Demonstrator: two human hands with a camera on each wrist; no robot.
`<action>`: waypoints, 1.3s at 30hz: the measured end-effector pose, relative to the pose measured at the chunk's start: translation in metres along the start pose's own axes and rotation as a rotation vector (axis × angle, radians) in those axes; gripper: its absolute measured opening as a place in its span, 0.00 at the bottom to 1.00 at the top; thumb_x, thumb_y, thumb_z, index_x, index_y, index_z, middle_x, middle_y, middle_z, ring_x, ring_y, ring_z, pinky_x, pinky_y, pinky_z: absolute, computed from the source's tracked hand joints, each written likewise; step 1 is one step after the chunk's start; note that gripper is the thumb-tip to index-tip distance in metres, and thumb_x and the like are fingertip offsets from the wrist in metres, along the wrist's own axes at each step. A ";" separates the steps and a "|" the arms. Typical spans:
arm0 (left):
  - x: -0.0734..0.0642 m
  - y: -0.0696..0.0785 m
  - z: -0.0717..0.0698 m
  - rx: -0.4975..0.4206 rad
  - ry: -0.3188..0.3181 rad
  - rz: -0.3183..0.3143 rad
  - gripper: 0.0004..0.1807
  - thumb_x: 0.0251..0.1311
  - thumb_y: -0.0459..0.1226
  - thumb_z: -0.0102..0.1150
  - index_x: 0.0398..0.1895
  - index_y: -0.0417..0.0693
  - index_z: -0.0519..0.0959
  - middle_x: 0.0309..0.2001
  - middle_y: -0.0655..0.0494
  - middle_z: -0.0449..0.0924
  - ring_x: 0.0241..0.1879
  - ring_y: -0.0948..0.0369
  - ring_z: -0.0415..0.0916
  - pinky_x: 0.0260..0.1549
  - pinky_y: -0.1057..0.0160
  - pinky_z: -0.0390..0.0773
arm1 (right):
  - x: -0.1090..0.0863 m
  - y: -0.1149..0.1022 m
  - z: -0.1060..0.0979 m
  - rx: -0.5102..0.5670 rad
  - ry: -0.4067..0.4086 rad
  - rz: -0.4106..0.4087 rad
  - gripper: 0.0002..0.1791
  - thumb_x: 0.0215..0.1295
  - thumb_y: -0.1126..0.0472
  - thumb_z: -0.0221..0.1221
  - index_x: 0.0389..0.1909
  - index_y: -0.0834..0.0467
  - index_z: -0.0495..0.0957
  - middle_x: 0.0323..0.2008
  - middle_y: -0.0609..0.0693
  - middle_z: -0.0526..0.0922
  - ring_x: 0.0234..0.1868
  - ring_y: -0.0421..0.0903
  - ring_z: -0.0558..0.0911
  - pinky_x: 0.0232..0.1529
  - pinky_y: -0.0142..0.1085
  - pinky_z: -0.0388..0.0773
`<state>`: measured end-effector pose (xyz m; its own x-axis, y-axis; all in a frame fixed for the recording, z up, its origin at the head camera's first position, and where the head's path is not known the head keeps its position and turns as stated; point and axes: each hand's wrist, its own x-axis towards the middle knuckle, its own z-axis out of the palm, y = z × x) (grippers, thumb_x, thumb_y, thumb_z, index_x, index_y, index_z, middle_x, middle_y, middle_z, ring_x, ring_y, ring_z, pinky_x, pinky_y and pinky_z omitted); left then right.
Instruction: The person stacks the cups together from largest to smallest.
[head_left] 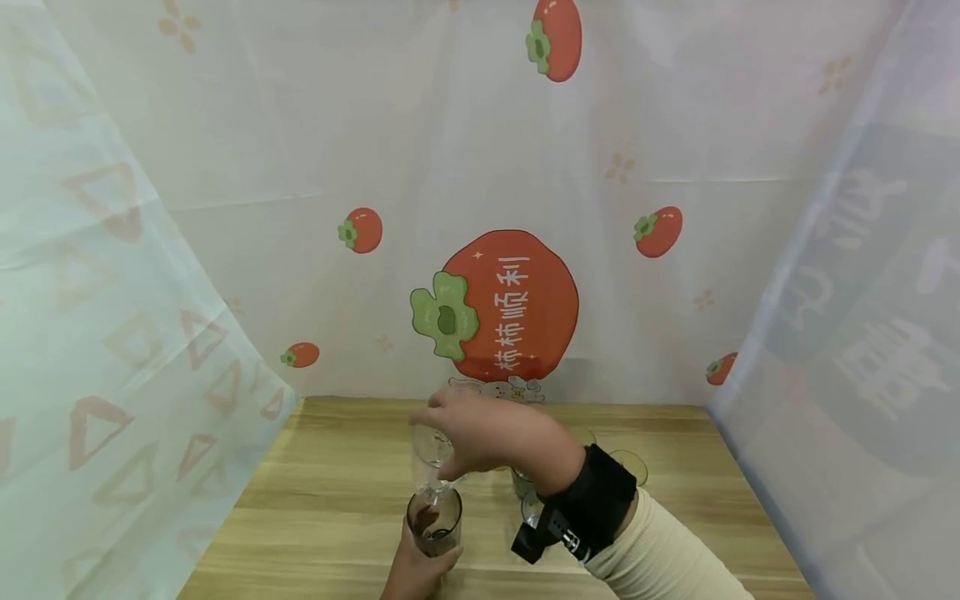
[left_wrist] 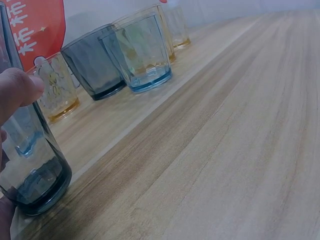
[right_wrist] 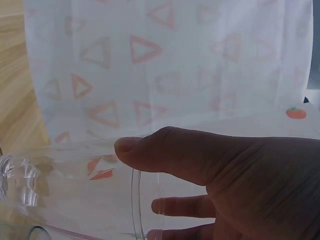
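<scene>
In the head view my left hand (head_left: 420, 568) grips a tall grey-tinted glass (head_left: 437, 542) that stands upright at the table's front. The left wrist view shows the same glass (left_wrist: 42, 182), my thumb laid along its side. Above it, my right hand (head_left: 491, 433) holds a clear drinking glass (head_left: 425, 454) from the top, its base right at the grey glass's mouth. Seen from the right wrist, thumb and fingers pinch the clear glass (right_wrist: 85, 187) by its rim.
To the right stand several glasses, partly hidden by my right arm in the head view: an amber patterned glass (left_wrist: 59, 90), a grey glass (left_wrist: 92, 65) and a blue-tinted glass (left_wrist: 145, 60), with more amber behind. A printed curtain (head_left: 315, 117) encloses the wooden table (head_left: 322, 500).
</scene>
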<state>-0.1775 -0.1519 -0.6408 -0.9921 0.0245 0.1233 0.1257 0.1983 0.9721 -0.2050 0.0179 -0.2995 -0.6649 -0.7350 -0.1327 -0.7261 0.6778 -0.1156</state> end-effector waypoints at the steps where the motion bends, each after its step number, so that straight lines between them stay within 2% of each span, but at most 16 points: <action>1: 0.000 0.000 0.000 0.007 -0.010 -0.010 0.52 0.51 0.35 0.78 0.73 0.40 0.51 0.66 0.34 0.65 0.65 0.38 0.65 0.58 0.57 0.77 | 0.001 0.000 0.003 0.007 -0.006 -0.001 0.41 0.59 0.47 0.73 0.73 0.43 0.68 0.67 0.47 0.72 0.67 0.45 0.72 0.58 0.36 0.78; 7: 0.001 0.003 -0.001 0.002 -0.043 -0.107 0.60 0.52 0.40 0.78 0.78 0.42 0.43 0.71 0.35 0.61 0.69 0.36 0.62 0.64 0.37 0.68 | 0.008 -0.002 0.019 0.016 -0.038 0.016 0.40 0.58 0.46 0.73 0.72 0.40 0.69 0.68 0.46 0.72 0.67 0.44 0.73 0.57 0.38 0.79; 12: 0.000 0.004 -0.001 0.005 -0.037 -0.154 0.63 0.52 0.42 0.79 0.78 0.41 0.40 0.72 0.33 0.58 0.70 0.35 0.60 0.65 0.32 0.64 | 0.014 -0.002 0.033 0.024 -0.058 0.015 0.39 0.59 0.47 0.73 0.71 0.39 0.69 0.67 0.44 0.72 0.67 0.45 0.72 0.55 0.38 0.79; 15: -0.001 0.004 0.000 0.002 -0.037 -0.168 0.64 0.52 0.43 0.78 0.79 0.40 0.38 0.72 0.32 0.58 0.70 0.34 0.60 0.64 0.31 0.63 | 0.018 -0.001 0.042 0.010 -0.058 -0.015 0.38 0.60 0.47 0.72 0.71 0.42 0.70 0.65 0.45 0.74 0.65 0.44 0.73 0.57 0.36 0.78; 20: -0.001 0.002 -0.001 -0.018 -0.055 -0.193 0.65 0.54 0.44 0.78 0.79 0.41 0.35 0.73 0.29 0.55 0.69 0.32 0.59 0.63 0.32 0.65 | 0.024 -0.001 0.055 0.014 -0.076 -0.040 0.36 0.60 0.47 0.72 0.69 0.43 0.72 0.62 0.45 0.75 0.60 0.43 0.76 0.53 0.35 0.78; 27: 0.000 0.002 -0.001 -0.006 -0.051 -0.223 0.66 0.52 0.45 0.79 0.79 0.41 0.36 0.73 0.28 0.55 0.69 0.32 0.61 0.62 0.35 0.69 | 0.029 -0.002 0.069 0.062 -0.114 -0.015 0.35 0.59 0.50 0.73 0.68 0.40 0.73 0.62 0.44 0.74 0.53 0.39 0.78 0.44 0.33 0.79; 31: 0.001 0.003 -0.001 -0.011 -0.051 -0.228 0.64 0.52 0.45 0.78 0.78 0.40 0.38 0.72 0.29 0.56 0.68 0.32 0.61 0.62 0.35 0.68 | 0.031 -0.001 0.076 0.063 -0.124 -0.013 0.35 0.60 0.50 0.72 0.69 0.38 0.72 0.64 0.43 0.73 0.54 0.40 0.79 0.39 0.33 0.78; 35: -0.001 0.004 -0.002 -0.016 -0.062 -0.237 0.63 0.54 0.45 0.78 0.77 0.37 0.39 0.71 0.27 0.58 0.66 0.33 0.65 0.60 0.37 0.72 | 0.033 0.001 0.080 0.085 -0.135 -0.017 0.35 0.61 0.49 0.72 0.69 0.38 0.71 0.67 0.42 0.72 0.59 0.40 0.78 0.42 0.33 0.79; 39: 0.000 0.005 -0.004 -0.018 -0.068 -0.255 0.63 0.54 0.46 0.77 0.77 0.37 0.39 0.70 0.27 0.59 0.65 0.34 0.67 0.57 0.41 0.76 | 0.034 0.003 0.078 0.113 -0.128 -0.005 0.34 0.61 0.52 0.72 0.69 0.41 0.72 0.67 0.41 0.73 0.61 0.39 0.77 0.49 0.34 0.80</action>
<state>-0.1768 -0.1547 -0.6356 -0.9894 0.0416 -0.1389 -0.1288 0.1893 0.9734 -0.2160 -0.0036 -0.3816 -0.6288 -0.7346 -0.2550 -0.7000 0.6775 -0.2257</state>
